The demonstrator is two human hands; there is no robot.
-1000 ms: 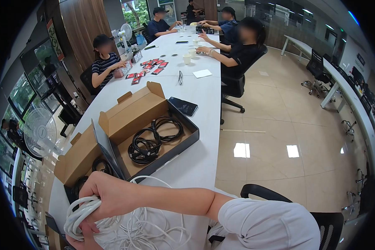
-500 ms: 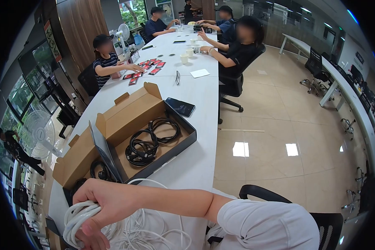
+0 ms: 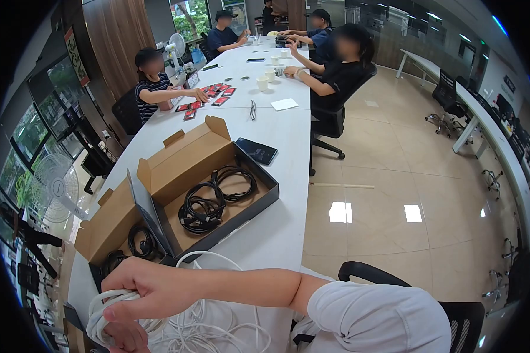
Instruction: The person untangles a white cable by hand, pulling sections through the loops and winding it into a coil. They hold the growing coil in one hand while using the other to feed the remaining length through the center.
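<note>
My right hand [image 3: 150, 288] is closed around a coil of white cable [image 3: 96, 320] at the lower left, its forearm reaching across the table from the right. Just below it, at the bottom edge, part of my left hand [image 3: 128, 336] shows with its fingers curled against the same coil; the rest of it is cut off. Loose loops of the white cable spread over the table under my right forearm. Beyond my hands stands an open box [image 3: 241, 210] with coiled black cables [image 3: 203, 206] inside. A second open box [image 3: 109, 220] beside it also holds black cables [image 3: 141, 241].
A phone [image 3: 257, 151] lies by the box's far corner. Farther along the white table [image 3: 288, 135] are red packets [image 3: 221, 101], paper cups [image 3: 262, 84], a white sheet [image 3: 284, 105] and several seated people. A chair armrest [image 3: 371, 267] is near my right sleeve.
My hands and the coil have shifted slightly left, and more of the black cables in the left box shows. The seated person's hand at left has moved a little over the red packets.
</note>
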